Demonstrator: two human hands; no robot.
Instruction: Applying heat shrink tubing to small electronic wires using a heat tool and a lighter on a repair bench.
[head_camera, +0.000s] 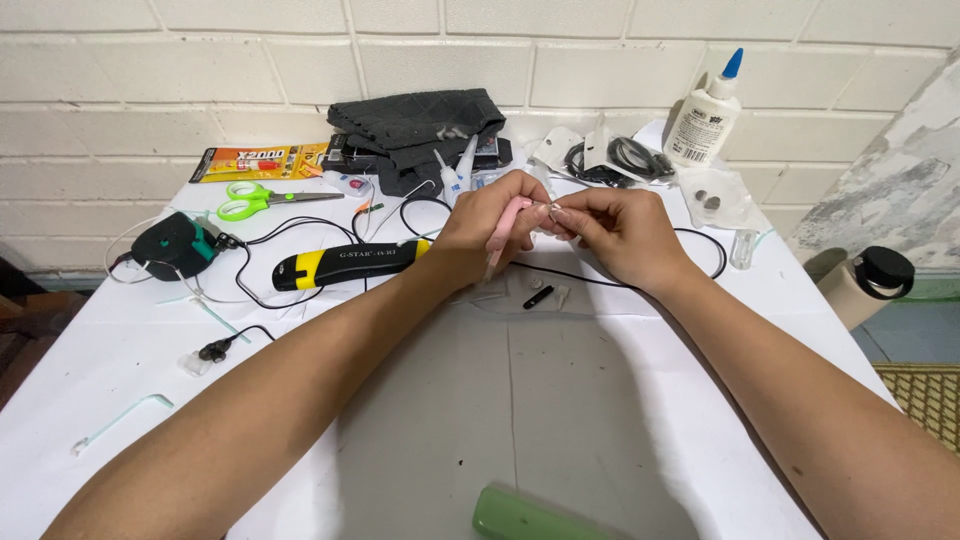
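Note:
My left hand (478, 226) grips a slim pink tool (498, 233) that points down toward the white table (560, 420). My right hand (618, 232) meets it at the fingertips and pinches a tiny pale part (553, 211) there; what the part is cannot be told. Both hands hover over the table's middle back. A thin black cable (600, 281) runs under them, and a small black piece (538, 297) lies just below the hands.
A black-and-yellow tool (345, 266) lies left of my hands, green scissors (262, 199) and an orange glue pack (258, 161) farther back. A dark cloth (415, 125), a white glue bottle (705, 118), coiled cables (618, 157), a flask (868, 285) and a green object (525, 518) surround them.

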